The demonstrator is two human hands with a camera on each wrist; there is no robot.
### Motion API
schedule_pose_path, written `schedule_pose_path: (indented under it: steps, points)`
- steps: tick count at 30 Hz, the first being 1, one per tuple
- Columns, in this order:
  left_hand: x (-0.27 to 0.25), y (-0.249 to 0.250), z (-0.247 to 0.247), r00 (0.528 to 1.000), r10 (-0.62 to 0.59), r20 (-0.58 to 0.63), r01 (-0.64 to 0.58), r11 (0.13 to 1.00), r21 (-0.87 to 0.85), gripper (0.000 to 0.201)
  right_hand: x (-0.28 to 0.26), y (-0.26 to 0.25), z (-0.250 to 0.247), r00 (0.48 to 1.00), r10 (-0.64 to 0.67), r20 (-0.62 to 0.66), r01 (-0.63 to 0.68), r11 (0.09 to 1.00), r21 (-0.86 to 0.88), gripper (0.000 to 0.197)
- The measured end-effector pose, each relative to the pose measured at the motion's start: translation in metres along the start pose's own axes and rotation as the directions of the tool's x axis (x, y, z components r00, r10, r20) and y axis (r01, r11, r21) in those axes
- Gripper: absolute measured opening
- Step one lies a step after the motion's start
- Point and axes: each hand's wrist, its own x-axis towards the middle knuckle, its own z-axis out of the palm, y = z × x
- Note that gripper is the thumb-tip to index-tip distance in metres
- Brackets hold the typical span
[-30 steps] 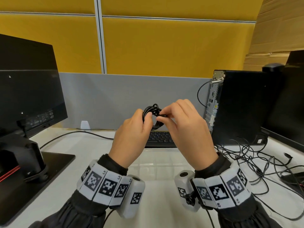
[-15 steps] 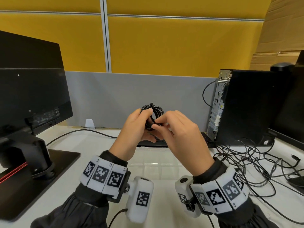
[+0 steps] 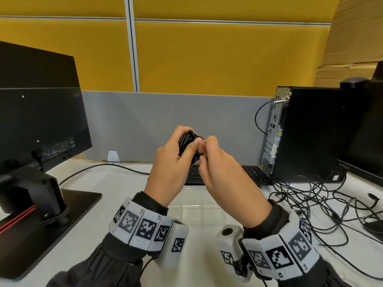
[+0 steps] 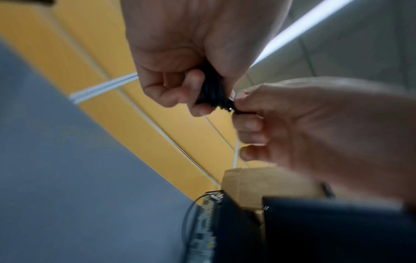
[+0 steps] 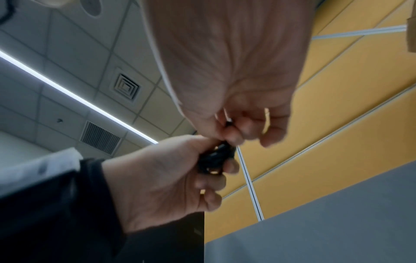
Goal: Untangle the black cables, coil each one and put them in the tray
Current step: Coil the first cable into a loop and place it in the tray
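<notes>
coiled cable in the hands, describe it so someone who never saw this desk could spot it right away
Start at the grey partition behind the white desk; both hands meet in front of it, above the keyboard. The left hand grips the coiled black cable while the right hand pinches its end. Unlike the loose cable tangle on the desk to the right, it is a tight bundle held in the air.

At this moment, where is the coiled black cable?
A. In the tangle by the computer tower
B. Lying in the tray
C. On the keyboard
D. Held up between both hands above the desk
D: the left hand grips the coiled black cable while the right hand pinches it, raised above the desk.
</notes>
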Motion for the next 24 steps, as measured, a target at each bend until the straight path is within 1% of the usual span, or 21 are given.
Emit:
schedule_pose_path:
  steps: [1,3,4,7,9,10,12,13,14,16,17,19,20,21,23,24]
  points:
    - [-0.001,-0.002,0.0,1.0,0.008,0.0,-0.008,0.999,0.053,0.008,-0.001,-0.001,-0.001,1.0,0.018,0.018,-0.017,0.998,-0.068,0.004]
    - [-0.001,-0.006,0.001,1.0,0.0,0.003,-0.001,0.992,0.123,0.01,-0.002,-0.002,0.0,1.0,0.026,0.007,-0.024,0.964,-0.263,0.016]
    - [-0.002,-0.007,0.001,1.0,-0.006,0.004,0.005,0.988,0.152,0.01,-0.002,-0.004,0.0,1.0,0.02,-0.018,-0.025,0.942,-0.334,0.019]
    - [-0.002,-0.012,0.004,1.0,-0.014,0.007,0.012,0.976,0.217,0.014,-0.002,-0.002,0.001,0.998,0.055,-0.033,-0.063,0.903,-0.426,0.031]
    - [-0.003,-0.013,0.007,1.0,-0.02,0.012,0.016,0.972,0.234,0.019,-0.003,-0.001,0.004,0.99,0.029,-0.139,-0.089,0.887,-0.453,0.032]
    - [-0.004,-0.013,0.008,1.0,-0.024,0.012,0.021,0.973,0.232,0.021,-0.004,-0.002,0.006,0.983,0.023,-0.182,-0.106,0.88,-0.463,0.027]
    - [-0.003,-0.011,0.008,0.999,-0.034,0.005,0.032,0.978,0.207,0.023,-0.004,0.0,0.016,0.974,-0.01,-0.227,-0.097,0.885,-0.455,0.011]
    - [-0.003,-0.01,0.008,0.999,-0.036,0.006,0.035,0.981,0.19,0.022,-0.004,0.0,0.019,0.967,-0.032,-0.251,-0.089,0.886,-0.454,0.007]
    - [-0.003,-0.009,0.007,0.999,-0.036,0.012,0.033,0.984,0.174,0.02,-0.003,0.001,0.022,0.961,-0.042,-0.274,-0.092,0.884,-0.458,0.006]
    - [-0.003,-0.008,0.007,0.999,-0.032,0.032,0.027,0.99,0.141,0.015,0.0,0.005,0.022,0.954,-0.031,-0.298,-0.114,0.882,-0.458,0.016]
    - [-0.003,-0.007,0.007,0.999,-0.027,0.04,0.022,0.992,0.124,0.014,0.001,0.005,0.022,0.959,-0.013,-0.284,-0.118,0.891,-0.438,0.021]
    - [-0.002,-0.006,0.007,0.999,-0.013,0.032,0.009,0.995,0.102,0.015,0.003,0.006,0.021,0.973,0.013,-0.231,-0.098,0.928,-0.36,0.03]
    - [-0.001,-0.006,0.006,1.0,-0.008,0.02,0.006,0.995,0.097,0.016,0.004,0.006,0.021,0.978,0.02,-0.21,-0.085,0.948,-0.305,0.032]
    - [0.0,-0.007,0.005,1.0,-0.004,0.007,0.003,0.995,0.096,0.018,0.004,0.007,0.022,0.977,0.015,-0.214,-0.07,0.965,-0.253,0.031]
    - [0.001,-0.009,0.003,1.0,0.001,-0.019,0.001,0.993,0.121,0.019,0.005,0.005,0.025,0.958,-0.012,-0.287,-0.045,0.981,-0.191,0.026]
    - [0.001,-0.009,0.002,1.0,0.0,-0.031,0.004,0.99,0.139,0.02,0.005,0.004,0.026,0.943,-0.025,-0.331,-0.043,0.98,-0.196,0.023]
